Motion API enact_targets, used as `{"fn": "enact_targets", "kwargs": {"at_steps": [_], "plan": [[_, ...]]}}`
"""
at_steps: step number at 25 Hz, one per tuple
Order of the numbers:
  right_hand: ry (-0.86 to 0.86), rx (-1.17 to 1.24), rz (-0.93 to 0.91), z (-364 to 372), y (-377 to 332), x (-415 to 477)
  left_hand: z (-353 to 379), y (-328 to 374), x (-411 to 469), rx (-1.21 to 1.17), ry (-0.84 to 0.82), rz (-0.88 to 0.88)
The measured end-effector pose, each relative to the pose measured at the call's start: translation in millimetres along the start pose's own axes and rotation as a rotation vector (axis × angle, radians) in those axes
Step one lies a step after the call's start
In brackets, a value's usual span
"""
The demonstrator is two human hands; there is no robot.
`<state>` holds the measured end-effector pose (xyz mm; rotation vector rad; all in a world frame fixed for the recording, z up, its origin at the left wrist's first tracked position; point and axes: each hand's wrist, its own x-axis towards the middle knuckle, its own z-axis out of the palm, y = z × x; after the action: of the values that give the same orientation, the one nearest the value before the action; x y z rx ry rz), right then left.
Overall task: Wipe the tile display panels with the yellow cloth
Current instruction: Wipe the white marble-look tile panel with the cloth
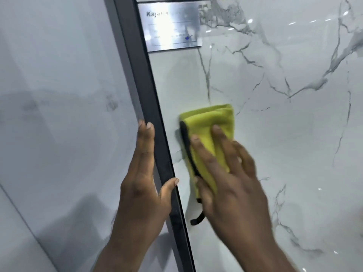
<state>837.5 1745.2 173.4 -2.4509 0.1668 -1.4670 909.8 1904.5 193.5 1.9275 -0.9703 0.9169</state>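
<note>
**Observer:** Glossy white marble tile panel (pixel 275 134) with grey veins is filling the view ahead of you, with lights glinting in it. A dark frame (pixel 149 95) is running down its left edge. A paler grey panel (pixel 59 95) is standing beyond that.

**Note-taker:** And the plate?

**Observer:** A metal label plate (pixel 170 28) is sitting in the marble panel's top left corner, well above your fingertips. Its print is blurring out; only "Kaja" is reading clearly.

**Note-taker:** Where is the cloth lying?

**Observer:** The yellow cloth (pixel 208 122) is lying folded flat on the marble tile panel, directly under your right hand (pixel 231 183). Your fingers are spreading wide and straight, pressing it against the tile and not curling round it. The folded end is sticking out past your fingertips, toward the plate. Black edging (pixel 186 146) is running along the cloth just beside your index finger. A black loop (pixel 197 219) is hanging out below your thumb.

**Note-taker:** Left hand?

**Observer:** Your left hand (pixel 143 183) is holding the dark frame. Four fingers are lying straight and close together along its left side, and the thumb is crossing its front, so the frame is sitting between them. The cloth is lying just right of that thumb tip, apart from it. Your right hand is showing motion blur.
</note>
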Motion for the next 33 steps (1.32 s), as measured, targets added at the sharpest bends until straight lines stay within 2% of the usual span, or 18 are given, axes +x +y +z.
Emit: {"fn": "enact_targets", "kwargs": {"at_steps": [4,7,9,13,18,20,23,25,29,31,33], "plan": [[0.068,0.089,0.172,-18.2,10.2,43.2,-3.4,2.7,-2.0,-0.005,-0.071,-0.062],[0.110,-0.005,0.044,-13.0,-16.2,48.6,-4.3,5.0,-5.9,-0.031,-0.073,-0.056],[0.067,-0.020,-0.012,2.7,-28.8,23.0,-3.5,2.0,-6.1,-0.034,-0.070,-0.047],[0.035,0.010,0.031,16.9,-20.0,-18.3,-6.0,2.5,-6.3,-0.087,-0.081,-0.082],[0.125,0.066,0.148,3.2,-2.3,22.9,-3.9,-2.0,-6.2,-0.050,-0.074,-0.043],[0.130,0.015,0.076,9.4,-17.2,18.9,-4.7,-1.0,-6.9,-0.108,-0.072,-0.055],[0.024,-0.050,-0.083,22.2,-25.3,-7.6,-2.6,-0.9,-5.7,-0.094,-0.067,-0.044],[0.008,-0.083,-0.102,20.6,-13.6,-13.3,-1.5,-2.8,-6.1,-0.069,-0.045,-0.029],[0.144,0.010,0.161,11.6,4.2,11.2,3.7,2.5,-8.7,-0.022,-0.025,-0.031],[0.149,-0.045,0.102,19.0,-9.2,10.2,7.5,10.8,-10.0,0.005,0.003,-0.060],[0.067,-0.073,-0.026,31.8,-20.3,-12.4,9.6,18.4,-10.3,0.046,0.012,-0.072]]}}
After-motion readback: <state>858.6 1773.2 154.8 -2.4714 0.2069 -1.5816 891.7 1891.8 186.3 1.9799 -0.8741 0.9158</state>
